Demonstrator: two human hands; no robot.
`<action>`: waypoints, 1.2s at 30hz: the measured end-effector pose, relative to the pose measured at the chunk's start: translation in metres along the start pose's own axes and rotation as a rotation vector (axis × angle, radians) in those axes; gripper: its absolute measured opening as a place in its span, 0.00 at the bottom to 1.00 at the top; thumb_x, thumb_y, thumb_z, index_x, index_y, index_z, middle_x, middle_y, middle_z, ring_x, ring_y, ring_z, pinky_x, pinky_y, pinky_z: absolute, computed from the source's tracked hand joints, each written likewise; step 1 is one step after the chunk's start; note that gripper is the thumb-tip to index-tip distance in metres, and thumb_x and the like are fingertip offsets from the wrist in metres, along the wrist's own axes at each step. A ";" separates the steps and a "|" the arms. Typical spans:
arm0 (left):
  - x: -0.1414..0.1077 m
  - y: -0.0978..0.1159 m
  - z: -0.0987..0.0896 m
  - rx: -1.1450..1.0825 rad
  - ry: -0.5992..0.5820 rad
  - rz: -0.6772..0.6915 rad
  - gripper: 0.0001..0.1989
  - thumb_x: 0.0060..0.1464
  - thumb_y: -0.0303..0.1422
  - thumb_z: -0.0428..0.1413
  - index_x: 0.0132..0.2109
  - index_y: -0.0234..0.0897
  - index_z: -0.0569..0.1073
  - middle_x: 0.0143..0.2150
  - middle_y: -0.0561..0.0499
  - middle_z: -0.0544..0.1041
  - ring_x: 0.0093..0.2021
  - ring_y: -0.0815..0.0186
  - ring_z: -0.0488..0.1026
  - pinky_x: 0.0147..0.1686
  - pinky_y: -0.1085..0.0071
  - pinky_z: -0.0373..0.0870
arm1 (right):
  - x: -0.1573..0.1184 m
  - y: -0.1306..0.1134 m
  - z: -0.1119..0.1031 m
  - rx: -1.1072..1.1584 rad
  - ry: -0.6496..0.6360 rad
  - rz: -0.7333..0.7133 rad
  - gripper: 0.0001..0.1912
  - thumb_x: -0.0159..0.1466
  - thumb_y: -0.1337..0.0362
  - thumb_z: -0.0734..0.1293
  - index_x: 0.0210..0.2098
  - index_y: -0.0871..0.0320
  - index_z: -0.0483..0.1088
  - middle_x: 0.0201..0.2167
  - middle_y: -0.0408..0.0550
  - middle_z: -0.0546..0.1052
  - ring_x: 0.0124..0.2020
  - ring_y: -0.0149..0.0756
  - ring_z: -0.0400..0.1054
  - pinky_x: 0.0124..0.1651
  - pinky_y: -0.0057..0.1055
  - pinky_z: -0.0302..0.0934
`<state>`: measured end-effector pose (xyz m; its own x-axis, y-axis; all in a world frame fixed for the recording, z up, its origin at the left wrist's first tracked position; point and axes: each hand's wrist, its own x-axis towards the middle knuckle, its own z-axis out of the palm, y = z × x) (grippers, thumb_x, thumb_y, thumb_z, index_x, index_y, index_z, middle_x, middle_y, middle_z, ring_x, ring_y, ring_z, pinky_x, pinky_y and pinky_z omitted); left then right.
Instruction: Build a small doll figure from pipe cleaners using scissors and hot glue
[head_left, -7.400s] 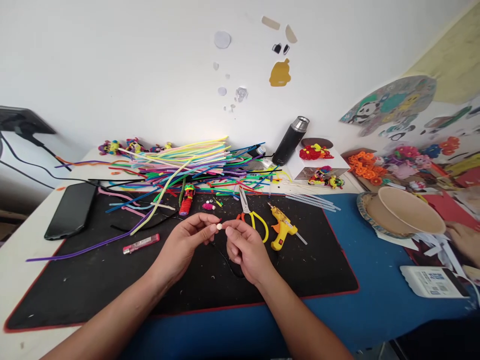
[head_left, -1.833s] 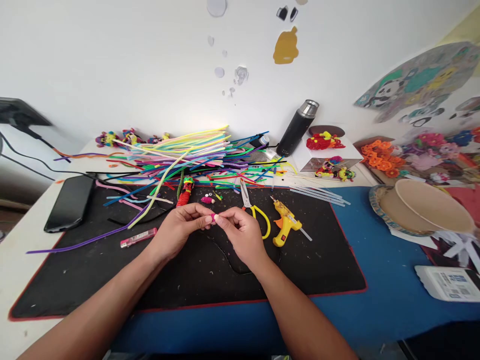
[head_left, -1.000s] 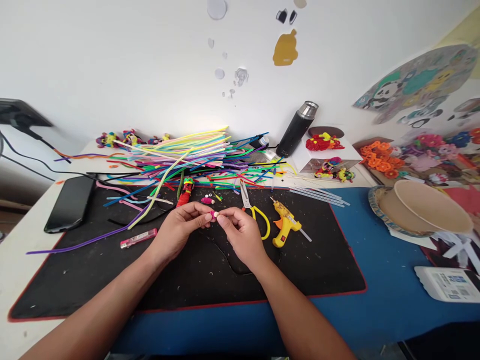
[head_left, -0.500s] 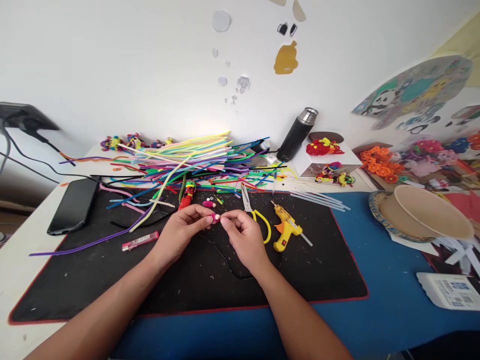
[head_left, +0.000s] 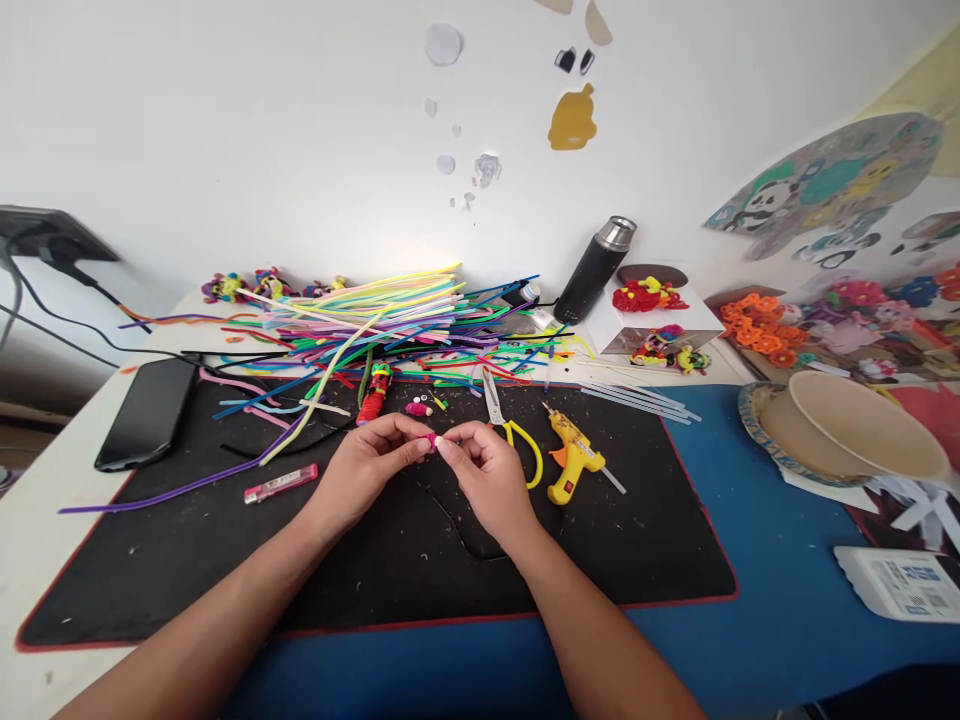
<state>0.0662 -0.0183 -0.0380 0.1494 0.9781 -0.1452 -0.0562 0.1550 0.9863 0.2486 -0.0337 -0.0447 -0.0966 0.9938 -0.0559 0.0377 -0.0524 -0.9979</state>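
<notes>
Pinching a small magenta piece from opposite sides, the left hand and right hand meet above the black desk mat. The piece lies directly between the fingers, neither hand clearly nearer; its long axis seems to run across from hand to hand (the fingertips cover both ends, so I cannot be certain). The similar magenta bundle lies just beyond. Well to the right, a beige bowl overlaps a dish with a patterned rim; its contents, if any, cannot be made out.
</notes>
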 end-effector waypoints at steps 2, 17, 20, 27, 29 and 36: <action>0.000 0.000 0.000 -0.006 -0.001 -0.002 0.14 0.50 0.44 0.73 0.37 0.39 0.84 0.36 0.50 0.84 0.37 0.64 0.78 0.40 0.70 0.73 | 0.000 0.000 0.000 0.022 -0.003 0.009 0.14 0.68 0.51 0.71 0.38 0.56 0.75 0.20 0.35 0.65 0.20 0.29 0.55 0.24 0.27 0.49; 0.001 0.001 0.000 0.055 0.013 -0.004 0.18 0.50 0.47 0.72 0.41 0.40 0.84 0.37 0.49 0.84 0.37 0.61 0.78 0.39 0.68 0.75 | 0.000 0.006 0.001 0.037 0.002 0.020 0.17 0.68 0.48 0.71 0.40 0.56 0.75 0.20 0.36 0.65 0.19 0.28 0.54 0.22 0.27 0.48; 0.001 0.003 -0.007 0.142 0.039 0.008 0.20 0.51 0.49 0.70 0.44 0.41 0.84 0.40 0.48 0.86 0.41 0.57 0.81 0.45 0.64 0.76 | 0.001 0.009 -0.002 0.075 0.043 0.016 0.20 0.68 0.45 0.70 0.41 0.56 0.76 0.21 0.36 0.65 0.18 0.28 0.54 0.21 0.27 0.48; 0.005 0.008 -0.024 0.674 0.051 0.199 0.12 0.59 0.46 0.62 0.40 0.45 0.84 0.41 0.49 0.86 0.43 0.53 0.79 0.47 0.60 0.73 | 0.002 0.010 -0.005 0.097 0.095 0.016 0.22 0.67 0.42 0.70 0.39 0.56 0.76 0.21 0.37 0.65 0.18 0.28 0.53 0.20 0.27 0.49; 0.006 0.006 -0.025 0.781 0.033 0.299 0.11 0.60 0.44 0.61 0.38 0.44 0.84 0.39 0.48 0.85 0.43 0.52 0.77 0.47 0.59 0.72 | 0.002 0.010 -0.005 0.085 0.085 0.013 0.22 0.67 0.42 0.70 0.38 0.56 0.76 0.21 0.37 0.65 0.18 0.28 0.53 0.20 0.27 0.49; 0.006 -0.004 -0.023 1.011 -0.008 0.407 0.10 0.63 0.38 0.60 0.36 0.43 0.84 0.35 0.46 0.83 0.40 0.51 0.74 0.47 0.55 0.68 | 0.000 0.010 -0.003 0.054 0.055 0.010 0.21 0.68 0.44 0.70 0.37 0.56 0.75 0.21 0.37 0.64 0.19 0.29 0.54 0.21 0.27 0.49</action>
<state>0.0443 -0.0101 -0.0444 0.3096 0.9288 0.2035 0.7348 -0.3695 0.5688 0.2520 -0.0336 -0.0544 -0.0413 0.9970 -0.0659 -0.0155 -0.0666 -0.9977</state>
